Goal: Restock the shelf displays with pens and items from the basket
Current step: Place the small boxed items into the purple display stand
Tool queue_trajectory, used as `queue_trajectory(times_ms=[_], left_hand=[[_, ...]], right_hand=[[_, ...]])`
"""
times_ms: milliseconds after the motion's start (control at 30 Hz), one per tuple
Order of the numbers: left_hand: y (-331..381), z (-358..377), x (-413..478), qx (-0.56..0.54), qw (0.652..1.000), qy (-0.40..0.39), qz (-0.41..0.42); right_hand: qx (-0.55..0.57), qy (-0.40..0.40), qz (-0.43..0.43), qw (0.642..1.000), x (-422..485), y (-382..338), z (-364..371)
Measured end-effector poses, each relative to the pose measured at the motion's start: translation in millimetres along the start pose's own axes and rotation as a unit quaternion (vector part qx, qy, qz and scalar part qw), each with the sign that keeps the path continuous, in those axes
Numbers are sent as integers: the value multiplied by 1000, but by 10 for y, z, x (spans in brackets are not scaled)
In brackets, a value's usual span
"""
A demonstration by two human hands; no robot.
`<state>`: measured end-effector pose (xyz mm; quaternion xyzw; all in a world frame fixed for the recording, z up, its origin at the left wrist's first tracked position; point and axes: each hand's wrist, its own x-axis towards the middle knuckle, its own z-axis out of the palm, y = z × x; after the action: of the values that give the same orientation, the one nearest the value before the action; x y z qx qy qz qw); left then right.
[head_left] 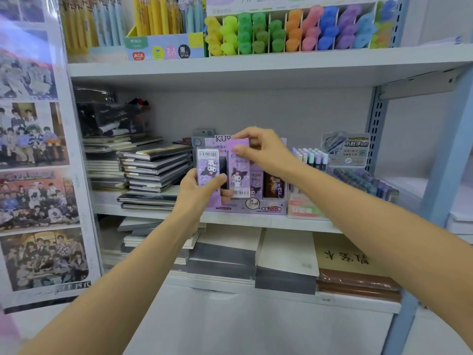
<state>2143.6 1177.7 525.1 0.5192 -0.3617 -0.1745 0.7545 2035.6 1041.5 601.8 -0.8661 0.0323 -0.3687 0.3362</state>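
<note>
Head view, right hand (261, 149) pinching purple pack (240, 172) top, left hand (198, 192) beside

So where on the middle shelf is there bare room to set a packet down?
Bare shelf shows at the far right, between the pen trays and the blue upright, and in a strip at the front left before the notebook stacks. The centre is crowded by the purple display box.
</note>
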Motion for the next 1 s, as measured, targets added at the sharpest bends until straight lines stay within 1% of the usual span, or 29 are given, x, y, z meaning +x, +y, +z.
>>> queue_trajectory(times_ms=[67, 133, 200, 367, 467, 567, 700, 833, 1000], left_hand=[[8, -57, 51, -4, 1000, 20, -6], [-19, -119, 82, -2, 999, 33, 6], [-70, -183, 100, 4, 999, 46, 18], [-193, -279, 145, 18, 999, 46, 17], [-228, -313, 157, 24, 999, 39, 23], [-256, -335, 161, 21, 999, 30, 25], [-296, -358, 171, 22, 999, 22, 21], [-340, -375, 181, 31, 999, 15, 14], [-352, -393, 187, 18, 1000, 15, 6]], right_hand=[[-1, 52, 12, 999, 106, 0, -95], [-24, 96, 16, 995, 208, 27, -165], [-62, 107, 20, 992, 277, 77, -177], [-161, 52, 17, 986, 331, 228, 55], [-235, 24, -6, 972, 359, 307, 221], [-286, 17, -16, 958, 392, 354, 297], [-300, 13, -13, 954, 425, 404, 327], [-289, 0, 2, 957, 447, 462, 329], [-282, -48, 34, 958, 527, 453, 230]])
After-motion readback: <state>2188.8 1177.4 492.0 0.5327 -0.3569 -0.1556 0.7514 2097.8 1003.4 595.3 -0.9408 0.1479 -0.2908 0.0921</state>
